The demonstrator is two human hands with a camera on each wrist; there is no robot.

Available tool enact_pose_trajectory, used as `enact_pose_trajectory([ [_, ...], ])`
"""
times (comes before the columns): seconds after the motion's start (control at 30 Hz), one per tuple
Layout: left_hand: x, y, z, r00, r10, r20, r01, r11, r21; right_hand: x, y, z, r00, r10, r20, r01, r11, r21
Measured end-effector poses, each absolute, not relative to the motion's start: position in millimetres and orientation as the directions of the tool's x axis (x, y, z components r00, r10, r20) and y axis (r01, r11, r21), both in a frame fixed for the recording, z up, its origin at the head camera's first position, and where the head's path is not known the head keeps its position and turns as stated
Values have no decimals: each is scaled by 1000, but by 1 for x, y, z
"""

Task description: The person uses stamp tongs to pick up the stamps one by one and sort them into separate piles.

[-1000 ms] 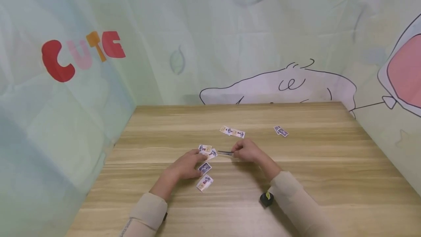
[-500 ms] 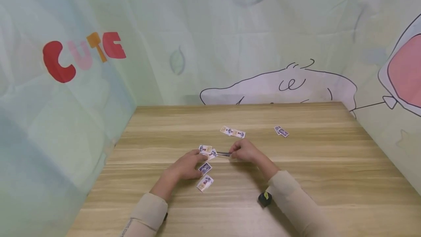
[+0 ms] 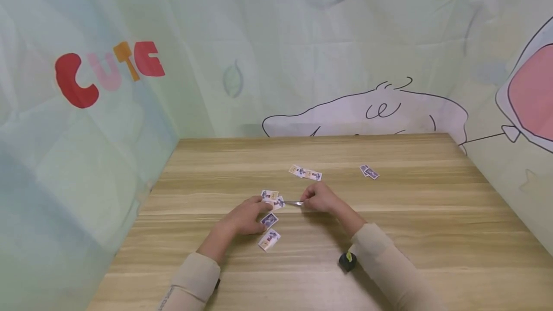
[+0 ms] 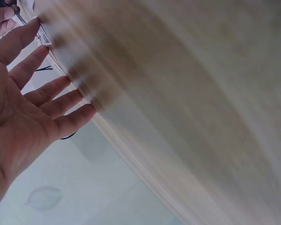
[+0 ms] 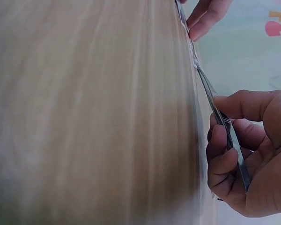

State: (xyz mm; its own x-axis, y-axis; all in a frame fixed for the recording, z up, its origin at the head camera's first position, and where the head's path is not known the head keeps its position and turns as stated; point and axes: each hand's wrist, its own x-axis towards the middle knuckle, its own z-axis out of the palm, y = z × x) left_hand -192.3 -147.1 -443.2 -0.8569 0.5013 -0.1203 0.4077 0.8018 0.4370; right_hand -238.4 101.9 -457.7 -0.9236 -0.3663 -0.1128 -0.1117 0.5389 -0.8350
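Note:
My right hand (image 3: 321,198) pinches a pair of metal tweezers (image 5: 232,136) between thumb and fingers. The tweezers' tips meet the right edge of a small picture card (image 3: 279,202) that overlaps another card (image 3: 270,195). My left hand (image 3: 247,217) rests beside these cards with its fingers spread, a fingertip on the lower of the overlapping pair. Its thumb lies at the edge of a dark-backed card (image 3: 270,221), and a fourth-placed picture card (image 3: 269,240) lies nearer to me. In the left wrist view the left hand's fingertips (image 4: 86,108) touch the tabletop.
Two end-to-end picture cards (image 3: 305,173) lie farther back on the wooden table (image 3: 410,234). Two overlapping dark-backed cards (image 3: 369,172) are at the back right. A black wrist device (image 3: 347,261) sits by the right sleeve. Printed cloth (image 3: 216,52) hangs behind and at the sides.
My right hand has moved slightly left, bringing the tweezers' tips from just beside the overlapping card to its edge. The tweezers' arms look closer together now. My left hand has stayed put.

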Motion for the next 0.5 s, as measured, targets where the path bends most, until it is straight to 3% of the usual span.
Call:
enact_pose_trajectory([
  [0.5,-194,-149,-444,-853,510,-111,418,795,440,-235,104,-456,-927,-360,-106,-114,540,-834],
])
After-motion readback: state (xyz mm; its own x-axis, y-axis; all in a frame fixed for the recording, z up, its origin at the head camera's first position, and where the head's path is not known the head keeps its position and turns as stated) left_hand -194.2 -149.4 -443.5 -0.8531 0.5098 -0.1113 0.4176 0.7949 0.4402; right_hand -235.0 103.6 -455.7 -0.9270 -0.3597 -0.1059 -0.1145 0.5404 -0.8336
